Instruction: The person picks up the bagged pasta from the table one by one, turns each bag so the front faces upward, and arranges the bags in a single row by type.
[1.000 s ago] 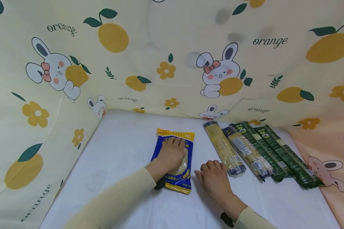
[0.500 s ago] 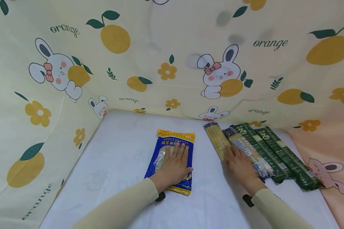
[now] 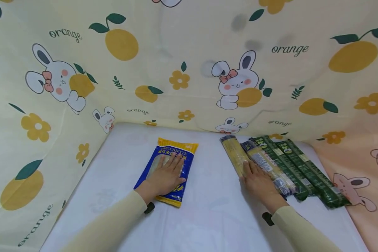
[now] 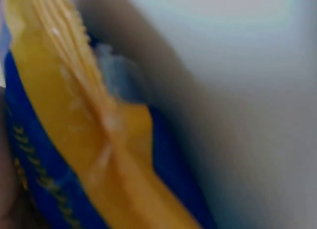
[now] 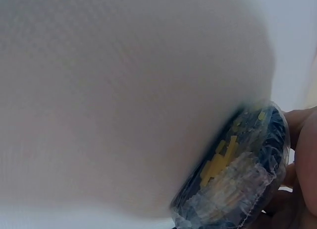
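A blue and yellow bag of orecchiette (image 3: 152,167) lies on the white table. My left hand (image 3: 164,177) rests flat on its front, fingers straight and pointing away from me. Close up in the left wrist view is the bag's crimped yellow end (image 4: 79,120). At the right, my right hand (image 3: 259,180) holds the leftmost spaghetti packet (image 3: 233,149), its fingers over the lower half and the thumb along the left side. The right wrist view shows the clear end of this spaghetti packet (image 5: 230,174), with yellow strands inside and fingers (image 5: 307,154) against its side.
Right of the held packet lie another spaghetti packet (image 3: 261,157) and two long green packets (image 3: 281,159) (image 3: 315,171), side by side and slanted. A patterned cloth (image 3: 163,52) rises behind and beside the white table (image 3: 208,217).
My left hand has flattened on the orecchiette bag, and the bag has shifted left with it. My right hand has moved right onto the leftmost spaghetti packet.
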A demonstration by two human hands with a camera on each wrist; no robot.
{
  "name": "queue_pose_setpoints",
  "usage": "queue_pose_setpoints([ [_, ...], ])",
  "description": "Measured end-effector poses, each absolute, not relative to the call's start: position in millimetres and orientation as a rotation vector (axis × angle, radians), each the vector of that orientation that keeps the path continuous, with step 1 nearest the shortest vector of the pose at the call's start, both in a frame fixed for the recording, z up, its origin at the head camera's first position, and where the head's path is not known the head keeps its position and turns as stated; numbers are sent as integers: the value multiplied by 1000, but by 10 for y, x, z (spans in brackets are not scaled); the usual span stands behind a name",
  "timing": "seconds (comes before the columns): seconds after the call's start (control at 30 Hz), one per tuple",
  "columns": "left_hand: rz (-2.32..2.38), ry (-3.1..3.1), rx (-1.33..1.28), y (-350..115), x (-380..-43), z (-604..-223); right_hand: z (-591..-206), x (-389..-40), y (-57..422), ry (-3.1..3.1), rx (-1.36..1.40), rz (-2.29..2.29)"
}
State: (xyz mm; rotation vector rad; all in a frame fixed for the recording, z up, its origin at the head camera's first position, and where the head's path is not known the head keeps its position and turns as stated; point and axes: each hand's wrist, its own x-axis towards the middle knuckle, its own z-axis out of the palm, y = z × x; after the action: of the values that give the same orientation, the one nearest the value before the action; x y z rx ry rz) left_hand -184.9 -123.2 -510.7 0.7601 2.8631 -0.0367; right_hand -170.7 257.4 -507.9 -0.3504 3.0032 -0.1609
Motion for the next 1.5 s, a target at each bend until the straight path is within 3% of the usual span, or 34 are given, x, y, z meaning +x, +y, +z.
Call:
queue_pose_setpoints([
  [0.37, 14, 2920, 633, -2121, -1938, -5097, -5128, -1706, 2576, 3023, -340, -167],
  [0.77, 105, 2954, 565, -2667, -1928, -5076, -5111, -1693, 2545, 3042, -351, -147],
  [1.5, 192, 2961, 530, -2732, -1923, -5200, -5148, -1657, 2428, 2874, -297, -586],
])
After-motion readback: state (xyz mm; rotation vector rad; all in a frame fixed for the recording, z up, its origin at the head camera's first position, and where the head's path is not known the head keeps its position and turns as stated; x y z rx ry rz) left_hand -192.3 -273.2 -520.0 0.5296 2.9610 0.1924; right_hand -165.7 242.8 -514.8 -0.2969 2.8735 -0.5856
